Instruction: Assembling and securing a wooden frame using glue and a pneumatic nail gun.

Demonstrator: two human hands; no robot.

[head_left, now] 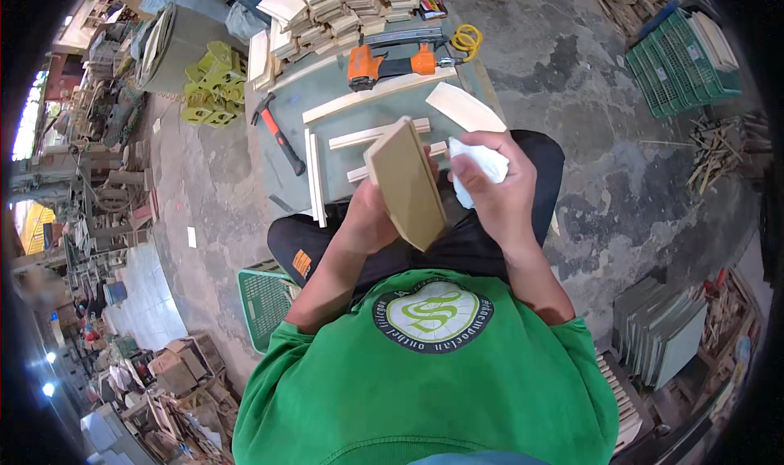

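My left hand grips a small flat wooden piece with a pointed end, tilted up above my lap. Most of the fingers are hidden behind the wood. Just to its right, my right hand is closed around a crumpled white cloth or tissue, apart from the wood. Beyond the hands, on a low grey-green table, lie long pale wood strips and a curved pale board. Shorter strips are partly covered by the held piece.
An orange and black nail gun with a yellow coiled hose lies at the table's far side, before stacked wood pieces. A red-handled hammer rests at left. Green crates stand far right and by my left side.
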